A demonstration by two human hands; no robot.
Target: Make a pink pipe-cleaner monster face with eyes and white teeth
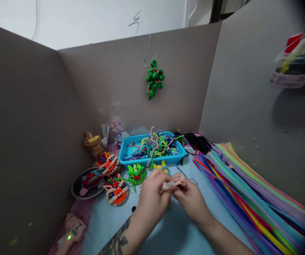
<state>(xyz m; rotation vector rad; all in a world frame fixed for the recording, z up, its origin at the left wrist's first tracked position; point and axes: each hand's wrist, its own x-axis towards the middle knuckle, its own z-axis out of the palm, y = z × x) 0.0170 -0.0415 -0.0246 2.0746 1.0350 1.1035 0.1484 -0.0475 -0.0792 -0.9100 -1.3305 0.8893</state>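
Observation:
My left hand and my right hand meet over the light blue mat, both pinched on a short pale fuzzy pipe-cleaner piece held between their fingertips. Just beyond the hands lie a green pipe-cleaner creature, a small yellow and blue figure and scissors.
A blue tray of pipe-cleaner scraps stands behind. Orange and white figures and a dark plate sit left. A long fan of coloured pipe cleaners fills the right. A glue gun lies front left. A green figure hangs on the cardboard wall.

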